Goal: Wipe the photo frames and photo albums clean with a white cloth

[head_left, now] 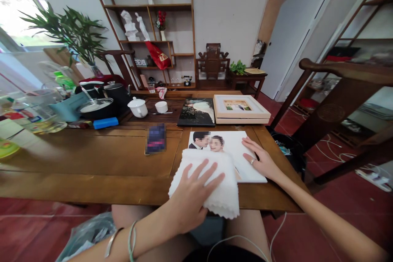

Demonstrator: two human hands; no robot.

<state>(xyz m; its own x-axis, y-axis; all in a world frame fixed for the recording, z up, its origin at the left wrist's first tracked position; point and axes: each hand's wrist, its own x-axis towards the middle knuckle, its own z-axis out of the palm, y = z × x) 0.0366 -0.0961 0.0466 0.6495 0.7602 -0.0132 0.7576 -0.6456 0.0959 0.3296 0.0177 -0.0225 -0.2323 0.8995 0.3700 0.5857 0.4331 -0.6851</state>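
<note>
My left hand [196,192] lies with spread fingers on a folded white cloth [211,163]. The cloth, with a scalloped edge, covers the lower left part of a white photo panel [231,141] showing a couple and hangs over the table's front edge. On the right side of that panel rests my right hand [258,157], fingers stretched out, a ring on one of them. Behind the panel are a dark photo panel [196,112] and a pale framed picture [242,109]. A phone-like dark object [155,139], its surface pixelated, is farther left.
The wooden table [123,172] also bears a white lidded teapot [138,107], a white cup [161,107], a blue box [106,123], a black pan [96,107] and a black kettle [116,94]. A wooden chair [331,110] stands at right. A plastic bag [92,229] is below the front edge.
</note>
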